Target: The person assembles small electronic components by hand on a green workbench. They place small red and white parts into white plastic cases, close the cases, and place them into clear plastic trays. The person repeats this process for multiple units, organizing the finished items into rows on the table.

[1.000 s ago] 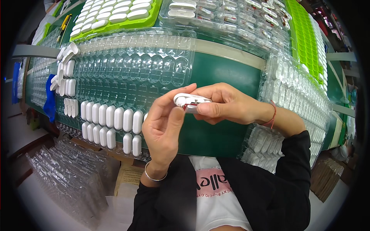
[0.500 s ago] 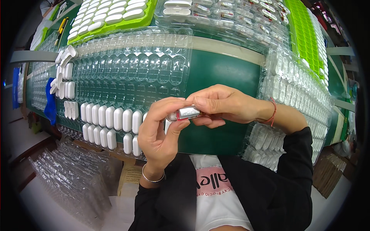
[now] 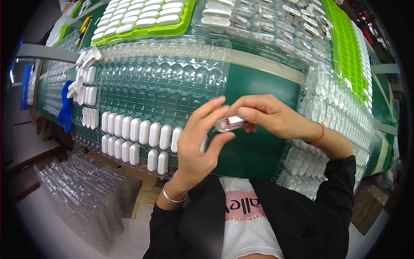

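Left hand [image 3: 197, 146] has spread wider; right hand [image 3: 276, 119] pinches small case [image 3: 230, 124].

Opened the left hand [image 3: 195, 149] wider around the small casing [image 3: 222, 125] than 0.5 s ago; brought into view its silver part [image 3: 235, 120], unseen 1.0 s ago.

A blue cloth [image 3: 66, 110] lies left, a yellow-and-black tool [image 3: 85, 26] farther back.

The held piece [image 3: 233, 122] shows silver, white and red — the worktop [image 3: 252, 151] is dark green, the oval cases [image 3: 144, 131] plain white, the cloth [image 3: 66, 110] blue, the gridded tray [image 3: 346, 54] lime green.
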